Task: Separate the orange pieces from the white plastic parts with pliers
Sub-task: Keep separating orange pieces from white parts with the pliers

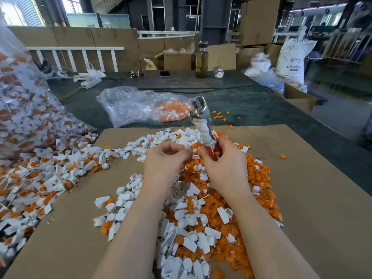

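Note:
My right hand point(223, 164) grips the red handles of the pliers point(203, 121), whose metal jaws point up and away. My left hand point(165, 160) pinches a small white plastic part point(194, 156) right beside the handles, fingers curled around it. Below both hands lies a mixed heap of white plastic parts point(193, 234) and orange pieces point(259, 184) on a cardboard sheet point(314, 198). To the left spreads a pile of joined white-and-orange parts point(46, 178).
A clear bag point(141, 105) holding orange pieces lies behind the cardboard. A large full bag point(26, 109) leans at the left. A bottle point(202, 61), a phone point(164, 74) and sunglasses point(137, 74) sit at the table's far edge. Boxes and sacks stand at the right.

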A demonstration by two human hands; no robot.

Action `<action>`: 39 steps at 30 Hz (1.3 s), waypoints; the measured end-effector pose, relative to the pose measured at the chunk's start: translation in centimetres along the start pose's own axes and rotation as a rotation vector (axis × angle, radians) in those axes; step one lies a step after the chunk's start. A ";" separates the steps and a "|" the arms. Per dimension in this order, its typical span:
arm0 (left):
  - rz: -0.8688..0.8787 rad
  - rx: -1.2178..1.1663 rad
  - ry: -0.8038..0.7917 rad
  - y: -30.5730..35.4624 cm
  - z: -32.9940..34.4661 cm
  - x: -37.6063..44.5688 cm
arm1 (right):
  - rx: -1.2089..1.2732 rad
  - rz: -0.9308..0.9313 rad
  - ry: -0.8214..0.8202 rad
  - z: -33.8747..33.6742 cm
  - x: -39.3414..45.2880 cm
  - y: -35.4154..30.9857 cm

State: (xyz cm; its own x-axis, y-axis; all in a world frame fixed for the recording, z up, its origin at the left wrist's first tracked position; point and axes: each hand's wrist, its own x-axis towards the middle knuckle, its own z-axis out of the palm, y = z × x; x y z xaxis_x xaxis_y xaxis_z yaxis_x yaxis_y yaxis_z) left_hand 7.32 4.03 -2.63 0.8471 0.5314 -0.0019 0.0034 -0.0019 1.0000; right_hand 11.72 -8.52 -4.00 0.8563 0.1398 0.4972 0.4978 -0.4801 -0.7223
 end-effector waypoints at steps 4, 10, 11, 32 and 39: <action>0.024 -0.040 0.006 0.2 0.1 -0.2 | -0.016 -0.047 0.037 0.0 -0.2 -0.3; 0.080 0.008 0.025 0.4 0.5 -0.5 | -0.030 -0.048 0.056 0.2 -0.2 -0.4; 0.102 0.031 0.034 0.5 0.6 -0.6 | -0.031 -0.047 0.059 0.2 -0.2 -0.4; 0.258 0.127 0.090 0.3 1.1 -0.7 | 0.135 0.051 -0.067 0.0 0.3 -0.4; 0.246 0.133 0.127 0.1 1.1 -0.4 | 0.173 0.108 -0.109 0.0 0.4 -0.4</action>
State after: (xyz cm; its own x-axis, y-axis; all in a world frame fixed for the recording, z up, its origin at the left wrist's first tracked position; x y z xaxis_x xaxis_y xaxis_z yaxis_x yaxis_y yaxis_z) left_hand 7.52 2.90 -2.57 0.7578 0.6030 0.2494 -0.1172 -0.2501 0.9611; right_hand 11.84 -8.26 -3.53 0.9109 0.1929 0.3648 0.4109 -0.3433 -0.8445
